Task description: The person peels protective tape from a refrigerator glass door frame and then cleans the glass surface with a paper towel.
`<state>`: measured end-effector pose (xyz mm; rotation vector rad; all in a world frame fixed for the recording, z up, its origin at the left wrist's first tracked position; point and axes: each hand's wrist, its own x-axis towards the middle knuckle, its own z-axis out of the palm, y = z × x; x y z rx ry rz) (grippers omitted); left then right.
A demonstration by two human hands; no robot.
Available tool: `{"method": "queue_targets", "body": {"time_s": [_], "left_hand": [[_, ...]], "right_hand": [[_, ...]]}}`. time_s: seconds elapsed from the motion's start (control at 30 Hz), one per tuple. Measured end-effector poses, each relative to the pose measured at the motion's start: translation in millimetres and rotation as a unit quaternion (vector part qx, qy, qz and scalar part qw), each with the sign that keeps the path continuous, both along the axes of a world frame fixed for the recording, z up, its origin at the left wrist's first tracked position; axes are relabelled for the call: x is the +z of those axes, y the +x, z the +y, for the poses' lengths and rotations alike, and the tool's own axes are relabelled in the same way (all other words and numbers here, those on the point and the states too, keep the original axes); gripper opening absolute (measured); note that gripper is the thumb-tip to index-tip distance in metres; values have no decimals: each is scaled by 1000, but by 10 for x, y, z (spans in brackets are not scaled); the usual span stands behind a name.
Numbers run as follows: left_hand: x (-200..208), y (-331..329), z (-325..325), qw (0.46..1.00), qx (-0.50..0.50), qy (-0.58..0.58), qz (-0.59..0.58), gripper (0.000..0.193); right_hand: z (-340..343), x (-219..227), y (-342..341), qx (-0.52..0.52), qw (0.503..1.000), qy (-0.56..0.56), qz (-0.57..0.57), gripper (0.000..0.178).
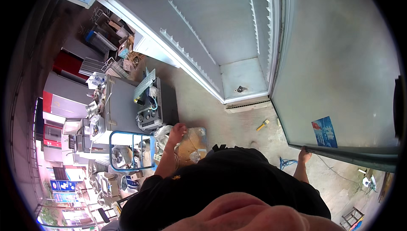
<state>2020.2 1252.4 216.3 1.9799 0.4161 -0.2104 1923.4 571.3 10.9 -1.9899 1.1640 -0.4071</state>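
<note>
A tall white upright fridge cabinet [191,63] stands before me. Its glass door [339,74] is swung out to the right, with a blue sticker [324,132] near the bottom. My right hand [304,154] grips the door's near edge, the fingers partly hidden behind the dark rim. Slotted shelf rails [186,49] line the bare inner walls, and a small dark object [241,89] lies on the cabinet floor. My left hand [178,132] hangs in the air on the left, fingers loosely bent, nothing visible in them. A clear plastic bag [162,135] is just beside it.
Left of me stands a blue-framed trolley [132,149] with a worn board [193,144]. A dark machine with dials [150,116] and crowded shelving are beyond it. A yellow-handled brush [263,124] and a blue cord [287,162] lie on the concrete floor. A small stool [352,218] is far right.
</note>
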Motion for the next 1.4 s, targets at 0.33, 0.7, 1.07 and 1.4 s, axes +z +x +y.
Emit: {"method": "queue_targets", "body": {"time_s": [0.33,0.7,1.07,1.4], "left_hand": [[2782,2013,-357,868,-7,241,-434,42],[3430,3249,-615,738,27,178,-650,63],[3325,3395,-458,719,2,128,-683,69],[3322,3403,-446,726,9,137,-674,74]], "right_hand": [[-249,-423,160,-123,990,-66,2,41],[419,-795,432,-341,924,-114,127,64],[1409,-339,423,-415,874,136,-213,65],[955,-188,886,-439,861,118,-226,73]]}}
